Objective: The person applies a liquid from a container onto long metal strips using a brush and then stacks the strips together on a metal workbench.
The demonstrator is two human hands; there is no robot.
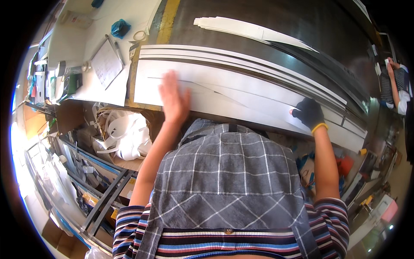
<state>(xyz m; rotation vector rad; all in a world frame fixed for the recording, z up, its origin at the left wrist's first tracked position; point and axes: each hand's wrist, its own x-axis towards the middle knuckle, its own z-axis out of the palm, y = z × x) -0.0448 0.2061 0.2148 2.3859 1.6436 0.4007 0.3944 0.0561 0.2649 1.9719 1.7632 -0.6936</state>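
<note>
My left hand (173, 97) is bare and blurred by motion. It is over the left part of a long white board (148, 93), with its fingers stretched out and nothing in them. Whether the palm touches the surface I cannot tell. My right hand (308, 113) wears a black glove with a bare fingertip showing, and a yellow band circles its wrist. Its fingers are curled at the right end of a thin white sheet (258, 105) lying on the board. The glove hides the exact grip.
Narrow white strips (189, 52) line the board's far side. Other white strips (233, 26) lie farther back on the dark table (302, 21). At left are a paper with a pen (107, 64) and a blue crumpled bag (120, 28). A box of white offcuts (129, 134) stands below.
</note>
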